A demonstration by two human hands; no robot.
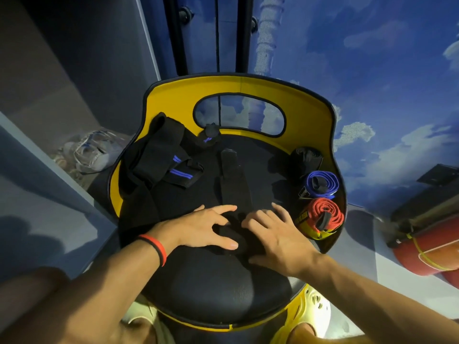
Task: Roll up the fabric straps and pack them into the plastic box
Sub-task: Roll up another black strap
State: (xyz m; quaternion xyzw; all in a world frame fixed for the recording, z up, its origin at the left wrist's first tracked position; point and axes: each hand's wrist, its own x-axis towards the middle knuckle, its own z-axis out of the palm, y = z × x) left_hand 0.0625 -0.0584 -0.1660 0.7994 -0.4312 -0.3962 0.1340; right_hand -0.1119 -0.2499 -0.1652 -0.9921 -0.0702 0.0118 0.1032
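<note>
A clear plastic container (92, 155) is seen on the floor at far left, blurred; whether it is the box cannot be told. A yellow chair (310, 112) with a black seat is centred in view. On the seat's left side a loose pile of black straps with blue stripes (169, 157) is heaped, unrolled. Just behind it, by the backrest, a small rolled strap (210, 135) with a blue mark is set. A long black strap (233, 180) is laid flat down the middle of the seat, from the backrest towards the person; its near end is bunched under both hands.

The left hand (206, 227), wristbands on the wrist, is spread wide, with fingers and thumb pressed on the bunched end. The right hand (273, 232) is just beside it, fingers spread and slightly bent, tips rested on the same end. No pinch is visible.

Along the seat's right edge three finished rolls are lined up: a black roll (306, 157) farthest back, a blue roll (323, 183) in the middle, and a red roll (325, 214) nearest. A red cylinder (427, 254) is seen at far right, off the chair.
</note>
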